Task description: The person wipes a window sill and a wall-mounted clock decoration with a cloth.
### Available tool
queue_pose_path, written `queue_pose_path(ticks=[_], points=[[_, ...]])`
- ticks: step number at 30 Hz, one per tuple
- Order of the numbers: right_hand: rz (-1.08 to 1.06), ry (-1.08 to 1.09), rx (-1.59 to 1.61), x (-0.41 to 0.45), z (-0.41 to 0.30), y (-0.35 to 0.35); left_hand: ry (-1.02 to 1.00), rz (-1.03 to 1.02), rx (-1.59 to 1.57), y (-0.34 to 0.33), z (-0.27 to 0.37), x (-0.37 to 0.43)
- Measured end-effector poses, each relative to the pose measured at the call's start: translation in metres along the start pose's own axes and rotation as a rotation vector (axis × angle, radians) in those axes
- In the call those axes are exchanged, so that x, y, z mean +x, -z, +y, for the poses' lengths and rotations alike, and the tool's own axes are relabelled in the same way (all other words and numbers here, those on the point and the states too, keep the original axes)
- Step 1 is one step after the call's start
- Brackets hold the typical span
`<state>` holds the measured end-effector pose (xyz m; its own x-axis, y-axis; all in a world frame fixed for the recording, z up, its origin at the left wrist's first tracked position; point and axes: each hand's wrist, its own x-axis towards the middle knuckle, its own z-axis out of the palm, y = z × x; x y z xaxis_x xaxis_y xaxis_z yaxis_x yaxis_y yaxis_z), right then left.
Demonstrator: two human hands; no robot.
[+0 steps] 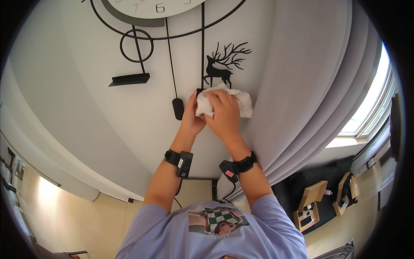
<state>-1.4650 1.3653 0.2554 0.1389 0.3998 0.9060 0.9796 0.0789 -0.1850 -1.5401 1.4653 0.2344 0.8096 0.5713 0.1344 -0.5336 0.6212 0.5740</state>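
A white cloth is bunched under my right hand, whose fingers press it over a small black ledge at the foot of a black deer figure. Beside it my left hand supports the ledge from the left and below; its fingertips are partly hidden. The deer and ledge belong to a wall clock with black metal rods and rings. A black pendulum bob hangs just left of my left hand. Farther left is another black ledge.
Long grey curtains hang close on the right, with a window beyond them. Opened cardboard boxes rest on a black surface at the lower right. Black devices are strapped to both forearms, with cables running from them.
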Motion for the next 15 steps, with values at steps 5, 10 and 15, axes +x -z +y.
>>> queue_pose_path(ticks=[5,10,15], points=[[0.105,-0.019,-0.04,-0.003,0.021,0.015,0.017,-0.007,-0.06,0.006,0.0,0.002],[0.144,-0.081,0.017,-0.01,0.035,0.029,0.041,-0.004,-0.091,0.009,-0.001,0.004],[0.172,-0.161,0.099,-0.023,0.046,0.036,0.07,-0.026,-0.129,0.011,0.001,0.004]])
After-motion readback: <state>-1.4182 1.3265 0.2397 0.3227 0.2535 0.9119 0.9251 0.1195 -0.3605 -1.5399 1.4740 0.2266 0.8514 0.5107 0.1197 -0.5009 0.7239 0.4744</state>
